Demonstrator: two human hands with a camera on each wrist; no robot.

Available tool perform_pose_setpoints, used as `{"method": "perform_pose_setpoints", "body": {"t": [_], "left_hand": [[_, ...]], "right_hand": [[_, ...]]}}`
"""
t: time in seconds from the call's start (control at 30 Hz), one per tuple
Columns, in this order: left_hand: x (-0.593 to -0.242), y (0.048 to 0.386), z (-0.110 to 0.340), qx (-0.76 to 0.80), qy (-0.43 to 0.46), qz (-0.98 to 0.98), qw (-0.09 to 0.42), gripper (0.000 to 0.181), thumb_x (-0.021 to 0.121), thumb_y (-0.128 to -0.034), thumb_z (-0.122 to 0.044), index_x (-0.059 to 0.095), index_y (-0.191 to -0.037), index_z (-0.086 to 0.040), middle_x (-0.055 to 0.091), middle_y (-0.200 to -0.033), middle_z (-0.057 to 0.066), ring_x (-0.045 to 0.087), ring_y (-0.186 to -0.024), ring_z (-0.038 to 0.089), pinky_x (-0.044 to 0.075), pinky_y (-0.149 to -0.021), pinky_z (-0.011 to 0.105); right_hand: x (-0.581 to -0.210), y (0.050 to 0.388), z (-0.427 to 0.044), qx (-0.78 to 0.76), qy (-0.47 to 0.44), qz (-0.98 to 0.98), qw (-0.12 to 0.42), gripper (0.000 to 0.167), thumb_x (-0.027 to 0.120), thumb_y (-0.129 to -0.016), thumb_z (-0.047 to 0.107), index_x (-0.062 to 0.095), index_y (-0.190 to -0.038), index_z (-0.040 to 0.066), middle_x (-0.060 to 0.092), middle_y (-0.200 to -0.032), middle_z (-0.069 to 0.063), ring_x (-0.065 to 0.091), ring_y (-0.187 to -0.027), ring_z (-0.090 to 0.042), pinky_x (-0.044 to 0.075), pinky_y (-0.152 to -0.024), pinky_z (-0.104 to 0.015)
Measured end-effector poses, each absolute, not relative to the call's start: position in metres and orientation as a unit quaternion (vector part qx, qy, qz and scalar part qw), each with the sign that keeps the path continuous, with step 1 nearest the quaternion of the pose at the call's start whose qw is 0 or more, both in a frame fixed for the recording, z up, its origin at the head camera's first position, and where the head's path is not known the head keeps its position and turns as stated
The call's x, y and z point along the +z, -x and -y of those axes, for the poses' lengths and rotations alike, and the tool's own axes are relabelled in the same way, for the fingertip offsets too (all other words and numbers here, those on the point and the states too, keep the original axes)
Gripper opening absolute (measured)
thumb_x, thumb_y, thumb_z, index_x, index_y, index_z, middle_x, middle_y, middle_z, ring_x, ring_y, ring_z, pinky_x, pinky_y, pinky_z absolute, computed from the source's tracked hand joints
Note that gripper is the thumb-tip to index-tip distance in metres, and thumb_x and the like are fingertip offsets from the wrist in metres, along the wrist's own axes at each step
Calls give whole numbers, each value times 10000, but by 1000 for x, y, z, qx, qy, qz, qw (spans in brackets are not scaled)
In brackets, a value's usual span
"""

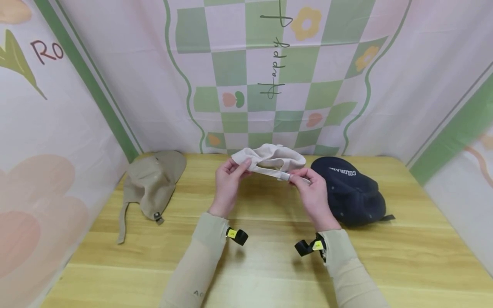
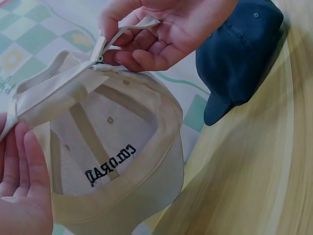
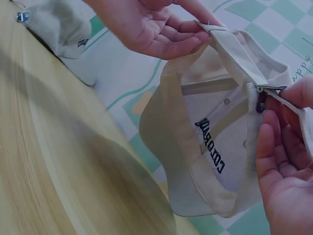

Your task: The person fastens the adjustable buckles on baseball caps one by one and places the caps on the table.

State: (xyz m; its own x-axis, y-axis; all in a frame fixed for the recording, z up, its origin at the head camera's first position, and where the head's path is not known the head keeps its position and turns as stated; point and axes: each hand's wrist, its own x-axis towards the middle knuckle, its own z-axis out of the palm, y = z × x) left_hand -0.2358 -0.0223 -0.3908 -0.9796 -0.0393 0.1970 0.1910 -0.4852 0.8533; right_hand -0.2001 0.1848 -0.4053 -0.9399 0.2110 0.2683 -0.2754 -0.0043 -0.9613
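Observation:
Both hands hold a cream baseball cap (image 1: 269, 155) up above the table, its back opening and strap facing the person. The left hand (image 1: 228, 182) pinches the band at the left end of the strap. At the right, the right hand (image 1: 313, 192) pinches the strap by its metal buckle (image 3: 268, 90), and the loose strap end (image 2: 142, 23) sticks out past the fingers. Inside the cap the stitched lettering (image 2: 110, 165) shows reversed. In the right wrist view the cap's brim (image 3: 161, 142) points down and away from the hands.
A khaki cap (image 1: 148, 184) with its strap undone lies on the wooden table (image 1: 265, 273) at the left. On the right lies a navy cap (image 1: 348, 192) with white lettering, close to the right hand. A patterned cloth (image 1: 262, 115) hangs behind the table.

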Motion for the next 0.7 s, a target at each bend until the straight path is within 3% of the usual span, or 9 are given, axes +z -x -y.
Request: {"method": "perform_pose_setpoints", "body": {"t": [0.17,0.33,0.7], "left_hand": [[-390,235,21,-858,64,505,70,89,698,-945,21,665,-1027,27,699,-966,97,658,-768,145,586,-756,304],[-390,234,20,-854,61,512,68,101,694,-954,6,656,-1044,34,694,-973,101,659,-769,145,584,-823,393],[-394,234,20,-852,67,515,59,117,690,-957,6,637,-1056,37,689,-957,94,653,-760,143,580,-743,270]], "right_hand": [[-405,200,-184,729,-25,663,169,100,593,-943,-88,577,-847,-64,705,-984,-64,646,-917,-184,571,-772,-285],[-403,200,-182,746,-39,643,166,128,551,-955,-115,537,-835,-74,715,-988,-75,657,-923,-193,565,-756,-266],[-403,201,-178,784,-58,601,144,141,457,-979,-135,418,-854,-82,728,-963,-59,620,-805,-182,533,-697,-260]]}}
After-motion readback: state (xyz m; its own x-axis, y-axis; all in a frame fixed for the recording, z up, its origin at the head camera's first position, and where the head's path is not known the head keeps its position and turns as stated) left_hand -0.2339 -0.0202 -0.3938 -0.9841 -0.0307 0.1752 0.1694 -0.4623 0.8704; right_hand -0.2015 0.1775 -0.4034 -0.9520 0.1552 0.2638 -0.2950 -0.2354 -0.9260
